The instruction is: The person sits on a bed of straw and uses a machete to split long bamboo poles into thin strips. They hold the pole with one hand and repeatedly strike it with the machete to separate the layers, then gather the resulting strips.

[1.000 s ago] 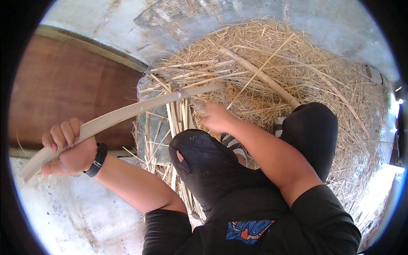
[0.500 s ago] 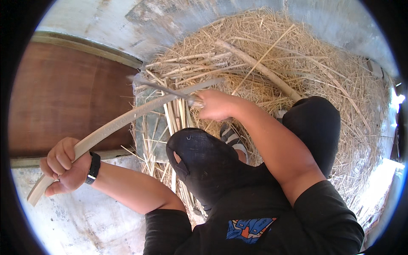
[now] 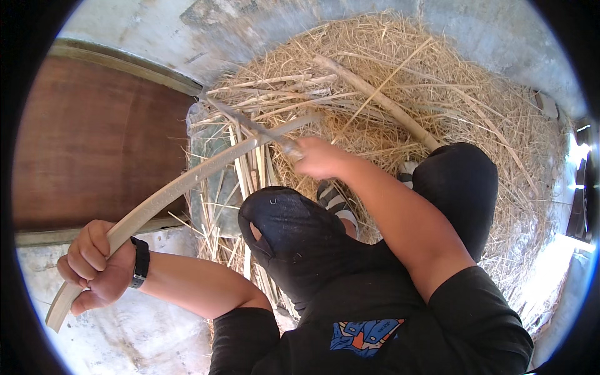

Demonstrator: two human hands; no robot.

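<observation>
Pale strip [image 3: 187, 179] (bamboo, prob?) runs diagonally from low on the left up to its far end over the straw pile [image 3: 390, 37], w/ a visible bow, tho the fisheye may add some. L hand [image 3: 94, 262] is wrapped tight round the near end, w/ a short stub poking out past it. R hand [image 3: 317, 157] has its fingers closed round the handle of a knife [image 3: 237, 119], and the blade crosses the strip a bit short of the far end. Can't tell 100% if the edge is touching or just above, bc that bit's blurry. IMO the step rn is scraping/shaving the strip, not splitting it, since the blade sits crosswise. Next move prob calls for a firm L grip, a shallow blade angle + light, even pressure along the strip; too steep and it could dig in. Def worth steering the stroke clear of the L knee [image 3: 275, 215] too. FYI a round pole [image 3: 382, 105] lies on the straw, in neither hand.
</observation>
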